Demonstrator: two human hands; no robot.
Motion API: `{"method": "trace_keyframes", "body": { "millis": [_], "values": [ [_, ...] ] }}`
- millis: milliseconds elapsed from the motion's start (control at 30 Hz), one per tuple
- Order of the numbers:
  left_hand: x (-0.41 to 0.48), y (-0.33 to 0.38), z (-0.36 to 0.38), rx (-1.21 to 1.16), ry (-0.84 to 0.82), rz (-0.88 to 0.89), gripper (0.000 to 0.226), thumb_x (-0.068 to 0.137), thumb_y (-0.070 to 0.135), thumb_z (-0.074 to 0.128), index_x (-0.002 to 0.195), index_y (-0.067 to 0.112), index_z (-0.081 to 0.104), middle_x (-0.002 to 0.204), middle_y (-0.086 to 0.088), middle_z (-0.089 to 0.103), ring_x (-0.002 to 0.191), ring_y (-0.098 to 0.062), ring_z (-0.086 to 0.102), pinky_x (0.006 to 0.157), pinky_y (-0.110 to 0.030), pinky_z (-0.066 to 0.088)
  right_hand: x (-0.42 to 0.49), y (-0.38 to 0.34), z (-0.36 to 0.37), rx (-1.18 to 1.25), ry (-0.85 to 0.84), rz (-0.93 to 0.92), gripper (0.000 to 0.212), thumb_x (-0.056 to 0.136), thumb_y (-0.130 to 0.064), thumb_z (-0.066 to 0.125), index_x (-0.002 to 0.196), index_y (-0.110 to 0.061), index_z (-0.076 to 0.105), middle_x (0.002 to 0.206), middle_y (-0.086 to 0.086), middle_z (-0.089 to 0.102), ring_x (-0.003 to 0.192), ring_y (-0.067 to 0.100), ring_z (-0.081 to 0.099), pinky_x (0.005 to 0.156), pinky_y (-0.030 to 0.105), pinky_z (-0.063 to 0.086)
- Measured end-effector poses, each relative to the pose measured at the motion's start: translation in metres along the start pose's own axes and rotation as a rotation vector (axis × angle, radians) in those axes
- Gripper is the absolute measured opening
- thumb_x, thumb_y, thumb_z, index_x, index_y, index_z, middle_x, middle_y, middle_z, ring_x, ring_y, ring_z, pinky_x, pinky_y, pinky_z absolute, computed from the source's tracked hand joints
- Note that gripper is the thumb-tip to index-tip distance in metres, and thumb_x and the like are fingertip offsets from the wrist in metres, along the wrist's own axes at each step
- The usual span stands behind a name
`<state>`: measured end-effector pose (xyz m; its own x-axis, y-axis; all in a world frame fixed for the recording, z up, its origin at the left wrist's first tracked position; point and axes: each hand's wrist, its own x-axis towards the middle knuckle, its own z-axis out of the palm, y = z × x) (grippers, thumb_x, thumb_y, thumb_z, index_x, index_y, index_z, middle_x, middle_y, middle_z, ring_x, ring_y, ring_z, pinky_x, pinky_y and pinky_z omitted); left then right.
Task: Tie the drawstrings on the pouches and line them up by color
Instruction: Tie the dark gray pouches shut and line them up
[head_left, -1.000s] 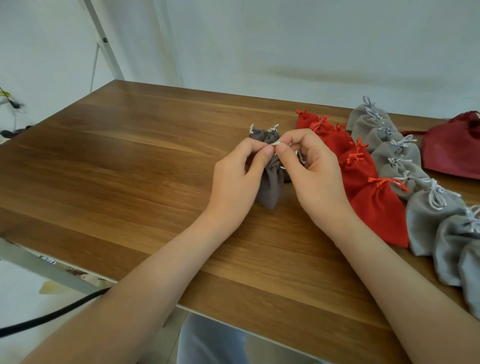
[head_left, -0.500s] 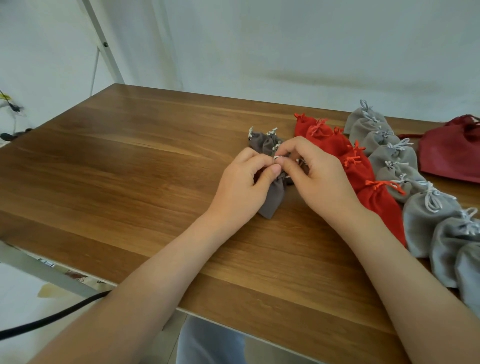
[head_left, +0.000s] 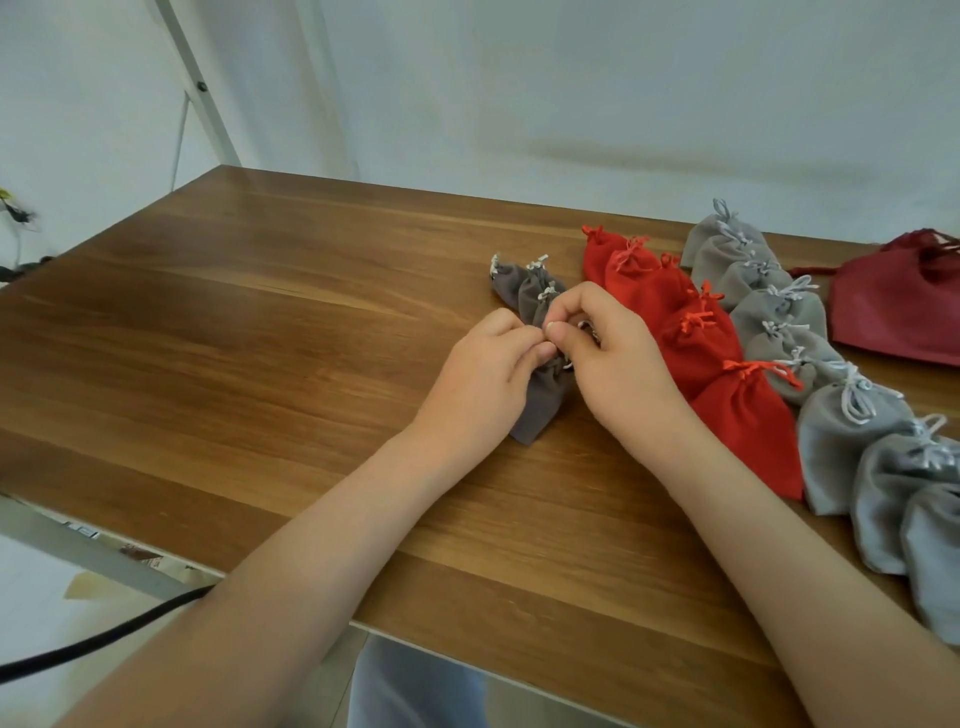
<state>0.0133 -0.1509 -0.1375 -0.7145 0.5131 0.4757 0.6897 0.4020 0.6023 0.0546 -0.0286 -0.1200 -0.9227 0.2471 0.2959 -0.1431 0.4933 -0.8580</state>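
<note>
A dark grey pouch (head_left: 540, 400) lies on the wooden table (head_left: 260, 338) between my hands. My left hand (head_left: 483, 384) and my right hand (head_left: 613, 358) both pinch its white drawstring at the neck, fingertips touching. Behind them lie two more dark grey pouches (head_left: 519, 286) with knotted strings. To the right runs a row of red pouches (head_left: 691, 332), and beyond it a row of light grey pouches (head_left: 841, 431), all with tied strings.
A large dark red drawstring bag (head_left: 904, 306) lies at the table's far right. A black cable (head_left: 93, 644) hangs below the table's near left edge. A white metal pole (head_left: 202, 88) leans against the wall at the back left.
Both hands have lowered a little toward the table with the dark grey pouch, fingers staying pinched on its string.
</note>
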Motion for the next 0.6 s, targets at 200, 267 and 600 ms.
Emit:
{"method": "trace_keyframes", "body": {
  "millis": [200,267,600],
  "values": [
    [0.001,0.002,-0.004,-0.14,-0.093,-0.036,0.024,0.093,0.019,0.053,0.081,0.003,0.067,0.075,0.011,0.042,0.075,0.008,0.045,0.068,-0.006,0.032,0.0,-0.001,-0.004,0.104,0.047,-0.072,0.019,0.081,0.005,0.061,0.077,-0.013,0.064,0.084,-0.001,0.05,0.075,-0.002,0.046,0.076,0.01,0.038],
    [0.002,0.003,-0.005,-0.14,-0.107,-0.071,0.022,0.094,0.017,0.055,0.076,0.01,0.065,0.071,0.01,0.042,0.071,0.005,0.046,0.064,-0.009,0.032,0.0,-0.003,-0.006,0.093,0.055,-0.085,0.016,0.082,0.006,0.06,0.079,-0.009,0.066,0.088,0.004,0.055,0.078,-0.004,0.049,0.078,0.008,0.038],
    [0.0,0.005,-0.012,-0.252,0.221,-0.183,0.016,0.095,0.017,0.055,0.092,0.017,0.071,0.087,-0.004,0.063,0.084,-0.008,0.056,0.075,-0.018,0.043,-0.001,-0.007,0.003,-0.092,-0.022,-0.025,0.026,0.094,-0.025,0.055,0.117,-0.02,0.065,0.105,-0.006,0.057,0.096,-0.001,0.049,0.084,0.012,0.036]
  ]
}}
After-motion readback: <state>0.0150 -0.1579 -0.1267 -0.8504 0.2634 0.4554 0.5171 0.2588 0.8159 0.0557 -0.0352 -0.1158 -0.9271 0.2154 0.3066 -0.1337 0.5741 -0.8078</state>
